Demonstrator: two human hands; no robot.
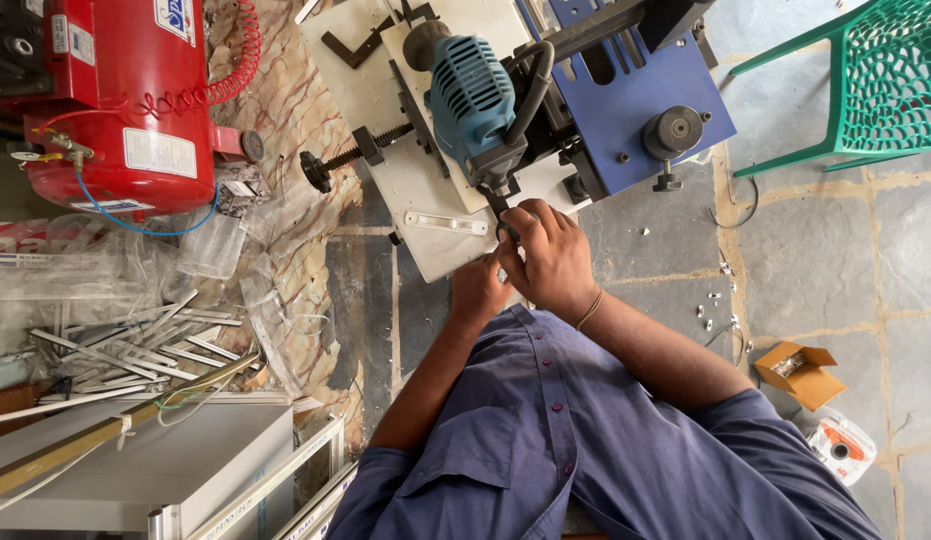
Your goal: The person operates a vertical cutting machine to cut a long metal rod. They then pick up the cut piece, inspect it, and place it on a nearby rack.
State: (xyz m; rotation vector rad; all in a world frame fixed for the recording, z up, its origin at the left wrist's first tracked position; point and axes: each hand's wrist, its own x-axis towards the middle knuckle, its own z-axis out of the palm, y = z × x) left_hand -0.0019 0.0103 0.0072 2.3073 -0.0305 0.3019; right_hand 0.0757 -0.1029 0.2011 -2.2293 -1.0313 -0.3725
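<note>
Both hands meet at the near edge of the white machine table (436,200) — right hand (551,255) curled over the dark bit (498,205) under the teal router motor (473,95), left hand (481,290) beneath, finger grip hidden. Open stone floor (816,260) lies rightward — metal offcuts (136,345) crowd the left.

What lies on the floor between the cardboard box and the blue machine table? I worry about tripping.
In the head view, grey stone floor with small white scraps scattered between the cardboard box and the blue machine table.
</note>
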